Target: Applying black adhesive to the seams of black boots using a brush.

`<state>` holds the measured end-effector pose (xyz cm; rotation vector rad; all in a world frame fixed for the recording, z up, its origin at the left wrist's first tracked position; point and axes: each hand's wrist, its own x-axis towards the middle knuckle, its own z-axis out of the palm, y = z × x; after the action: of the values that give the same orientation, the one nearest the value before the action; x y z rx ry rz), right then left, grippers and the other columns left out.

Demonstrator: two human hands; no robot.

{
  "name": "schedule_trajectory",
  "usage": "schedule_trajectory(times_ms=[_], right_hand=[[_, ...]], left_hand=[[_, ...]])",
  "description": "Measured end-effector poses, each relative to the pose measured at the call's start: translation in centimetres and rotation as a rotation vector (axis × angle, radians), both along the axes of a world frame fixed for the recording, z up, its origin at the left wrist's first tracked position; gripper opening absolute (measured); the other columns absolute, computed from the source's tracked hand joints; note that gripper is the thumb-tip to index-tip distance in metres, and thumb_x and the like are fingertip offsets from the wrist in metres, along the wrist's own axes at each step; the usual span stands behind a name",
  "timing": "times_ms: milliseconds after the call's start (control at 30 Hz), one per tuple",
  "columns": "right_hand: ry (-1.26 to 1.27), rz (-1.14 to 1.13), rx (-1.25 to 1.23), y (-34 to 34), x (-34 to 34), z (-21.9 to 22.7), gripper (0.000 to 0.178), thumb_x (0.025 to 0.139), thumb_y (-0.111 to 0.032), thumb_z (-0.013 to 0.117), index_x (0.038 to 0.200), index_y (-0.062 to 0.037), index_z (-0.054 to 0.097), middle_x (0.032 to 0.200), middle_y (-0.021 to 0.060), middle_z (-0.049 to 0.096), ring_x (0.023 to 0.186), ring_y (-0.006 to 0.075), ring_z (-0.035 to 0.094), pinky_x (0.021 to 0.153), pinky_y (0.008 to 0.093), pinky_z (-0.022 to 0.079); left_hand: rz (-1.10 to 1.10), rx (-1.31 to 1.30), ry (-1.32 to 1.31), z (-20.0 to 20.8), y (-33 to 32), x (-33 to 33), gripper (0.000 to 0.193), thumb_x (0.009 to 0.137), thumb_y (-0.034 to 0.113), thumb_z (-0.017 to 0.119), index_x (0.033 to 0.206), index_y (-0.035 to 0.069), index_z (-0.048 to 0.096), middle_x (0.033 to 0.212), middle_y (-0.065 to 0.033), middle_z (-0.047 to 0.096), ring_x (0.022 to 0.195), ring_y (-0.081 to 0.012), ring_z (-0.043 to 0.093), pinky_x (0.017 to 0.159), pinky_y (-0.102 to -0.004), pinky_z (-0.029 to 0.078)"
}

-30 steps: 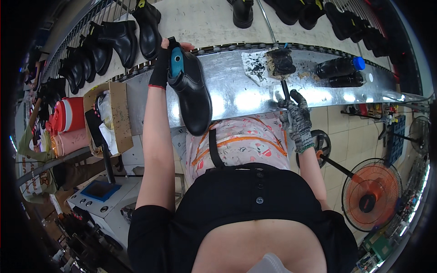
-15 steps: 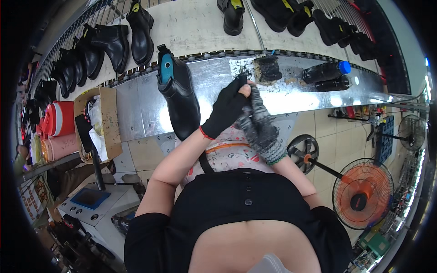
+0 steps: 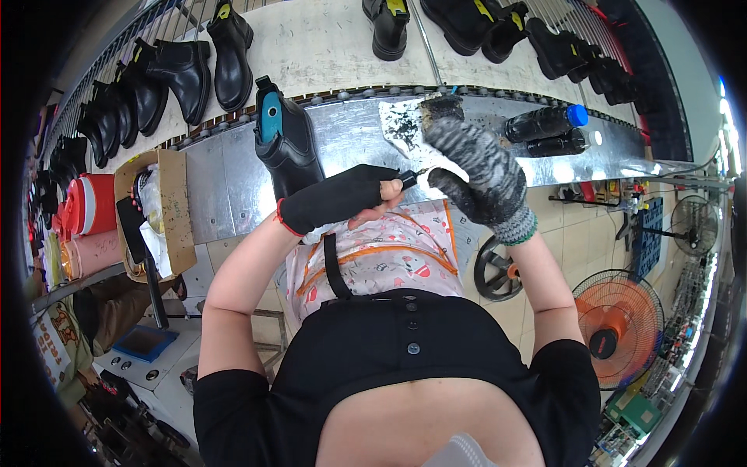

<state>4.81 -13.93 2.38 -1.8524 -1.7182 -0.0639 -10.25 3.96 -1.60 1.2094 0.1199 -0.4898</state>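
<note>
My left hand (image 3: 346, 196), in a black fingerless glove, is closed on a small black-handled tool (image 3: 410, 179) with a thin tip; its exact kind is unclear. The tip points right, towards a white sheet (image 3: 399, 132) stained with black. Whether the sheet is cloth or paper I cannot tell. My right hand (image 3: 492, 175), in a grey knitted glove, grips the sheet's near end between thumb and fingers. Just beyond my left wrist a black ankle boot (image 3: 289, 148) with a turquoise insole lies on the metal bench (image 3: 220, 204). My forearm and glove cover its toe.
A dark blackened block (image 3: 442, 109) sits behind the sheet. Two dark bottles, one with a blue cap (image 3: 576, 116), lie to the right. Several black boots (image 3: 231, 58) line the pale conveyor beyond. A cardboard box (image 3: 177, 210) stands left, an orange fan (image 3: 615, 331) right.
Both hands have parted and come apart sideways. The tool has swung from pointing away to pointing right. My right hand has taken hold of the stained sheet and drawn its near end towards me.
</note>
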Motion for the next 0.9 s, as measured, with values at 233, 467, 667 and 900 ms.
schedule_trajectory(times_ms=[233, 467, 667, 900], right_hand=[[-0.261, 0.102, -0.155, -1.1, -0.5, 0.6, 0.024, 0.08, -0.022, 0.058, 0.103, -0.0166, 0.066, 0.099, 0.0029, 0.064, 0.083, 0.0179, 0.062, 0.065, 0.0322, 0.049], [-0.149, 0.092, -0.207, -2.4, -1.1, 2.1, 0.026, 0.076, -0.028, 0.061, 0.097, -0.0137, 0.065, 0.088, 0.0053, 0.06, 0.074, 0.0228, 0.057, 0.062, 0.0362, 0.044], [-0.069, 0.003, -0.241, -2.3, -1.7, 2.1, 0.018, 0.076, -0.018, 0.062, 0.093, -0.0099, 0.064, 0.084, 0.0081, 0.059, 0.071, 0.0263, 0.058, 0.059, 0.0358, 0.044], [0.392, -0.178, -0.123, -1.9, -0.9, -1.6, 0.013, 0.086, -0.013, 0.059, 0.09, -0.0011, 0.063, 0.086, 0.0137, 0.063, 0.07, 0.0244, 0.064, 0.063, 0.0318, 0.049]], left_hand=[[-0.072, -0.012, 0.071, 3.1, -0.6, -0.5, 0.045, 0.092, 0.045, 0.05, 0.073, 0.004, 0.052, 0.049, 0.0027, 0.041, 0.04, -0.0048, 0.037, 0.038, -0.0205, 0.03], [0.014, 0.416, -0.295, 4.0, -2.6, -0.6, 0.039, 0.091, 0.036, 0.05, 0.085, -0.001, 0.058, 0.058, -0.0083, 0.053, 0.053, -0.021, 0.051, 0.056, -0.0325, 0.044], [0.114, 0.867, -0.554, 5.0, -3.8, -1.1, 0.035, 0.089, 0.03, 0.054, 0.1, -0.002, 0.059, 0.061, -0.0135, 0.059, 0.056, -0.0291, 0.059, 0.054, -0.0373, 0.044], [0.142, 1.333, -0.59, 1.1, -4.5, 0.8, 0.027, 0.084, 0.03, 0.059, 0.094, 0.005, 0.058, 0.059, -0.0087, 0.058, 0.051, -0.027, 0.058, 0.047, -0.0377, 0.044]])
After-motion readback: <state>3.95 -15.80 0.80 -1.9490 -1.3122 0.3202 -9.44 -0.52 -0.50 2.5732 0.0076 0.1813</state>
